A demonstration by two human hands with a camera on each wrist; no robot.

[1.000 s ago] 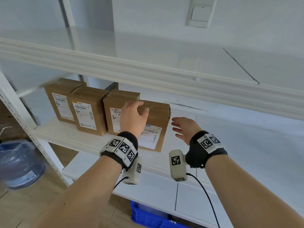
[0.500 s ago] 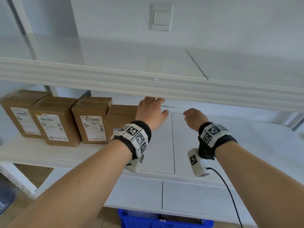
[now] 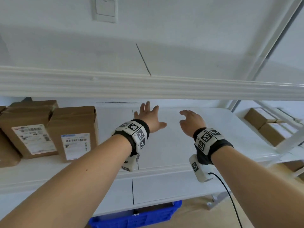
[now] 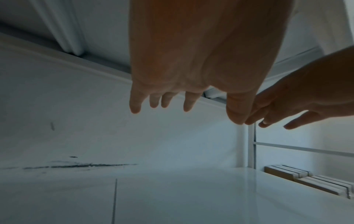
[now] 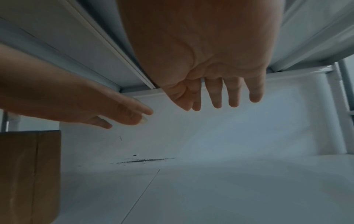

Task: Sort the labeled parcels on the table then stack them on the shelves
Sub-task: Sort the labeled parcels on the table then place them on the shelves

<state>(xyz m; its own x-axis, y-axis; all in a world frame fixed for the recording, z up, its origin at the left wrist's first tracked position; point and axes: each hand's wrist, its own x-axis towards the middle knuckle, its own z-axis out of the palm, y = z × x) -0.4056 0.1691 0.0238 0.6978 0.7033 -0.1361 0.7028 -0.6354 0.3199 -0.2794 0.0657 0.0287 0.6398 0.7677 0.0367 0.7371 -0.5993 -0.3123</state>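
Both hands, left hand [image 3: 148, 118] and right hand [image 3: 191, 121], are hovering spread and empty over the shelf [image 3: 172, 145]; only the head view is showing the labeled parcels [image 3: 74, 134] standing at left.

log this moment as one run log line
left hand: open, empty | right hand: open, empty | parcels: upright on shelf, untouched

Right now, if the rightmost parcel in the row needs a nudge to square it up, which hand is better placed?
Left. The left hand hovers open over the shelf, nearer the rightmost parcel, with bare shelf between them. The right hand, also empty, is farther right and would have to cross the left.
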